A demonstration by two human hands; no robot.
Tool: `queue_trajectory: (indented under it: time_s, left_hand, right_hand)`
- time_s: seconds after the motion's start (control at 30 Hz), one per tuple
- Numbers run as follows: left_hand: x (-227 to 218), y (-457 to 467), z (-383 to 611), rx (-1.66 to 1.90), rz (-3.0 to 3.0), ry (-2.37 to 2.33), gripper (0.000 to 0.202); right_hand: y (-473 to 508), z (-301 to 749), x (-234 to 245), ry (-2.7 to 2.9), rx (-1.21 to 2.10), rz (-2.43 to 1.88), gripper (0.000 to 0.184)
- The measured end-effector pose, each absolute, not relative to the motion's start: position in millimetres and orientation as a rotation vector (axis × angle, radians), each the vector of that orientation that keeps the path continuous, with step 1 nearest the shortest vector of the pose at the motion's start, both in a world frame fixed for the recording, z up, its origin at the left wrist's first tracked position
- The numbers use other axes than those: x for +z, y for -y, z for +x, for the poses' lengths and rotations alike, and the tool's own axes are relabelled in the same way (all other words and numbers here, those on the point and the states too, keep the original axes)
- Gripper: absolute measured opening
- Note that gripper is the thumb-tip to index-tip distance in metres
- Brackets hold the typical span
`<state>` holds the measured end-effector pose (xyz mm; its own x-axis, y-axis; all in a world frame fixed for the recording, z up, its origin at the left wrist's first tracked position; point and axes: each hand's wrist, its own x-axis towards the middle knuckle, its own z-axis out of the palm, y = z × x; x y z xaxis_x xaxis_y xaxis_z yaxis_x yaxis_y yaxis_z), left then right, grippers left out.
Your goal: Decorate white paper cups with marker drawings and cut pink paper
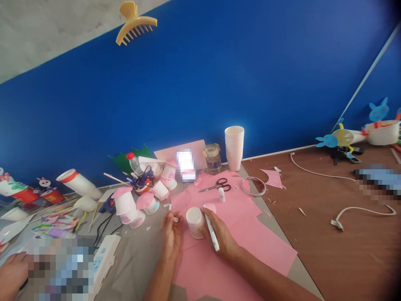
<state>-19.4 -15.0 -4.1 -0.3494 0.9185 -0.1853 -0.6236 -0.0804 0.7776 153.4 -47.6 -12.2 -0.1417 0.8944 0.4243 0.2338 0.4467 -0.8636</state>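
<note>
Scissors (215, 185) lie on paper sheets (238, 246) behind a cup (194, 222), beside a glue stick (221, 194).

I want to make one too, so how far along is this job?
Some look done: the pink-topped cups stand together. In hand: the right hand holds a white pen beside a plain cup. Left to use: the stack of plain cups and the pink paper.
</note>
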Motion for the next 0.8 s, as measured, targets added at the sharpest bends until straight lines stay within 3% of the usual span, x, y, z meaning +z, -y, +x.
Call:
queue_trajectory:
  time_s: [0.33, 0.53, 0.8]
  left_hand:
    - [0, 18, -19, 1.634, 0.372, -0.941, 0.007]
    - [6, 15, -21, 1.511, 0.276, -0.855, 0.013]
    - [14, 20, -18, 1.477, 0.317, -0.784, 0.021]
  right_hand:
    - [57, 158, 1, 1.538, 0.437, -0.829, 0.042]
    - [84, 146, 18, 1.877, 0.296, -0.538, 0.046]
    - [77, 136, 4, 1.980, 0.264, -0.599, 0.032]
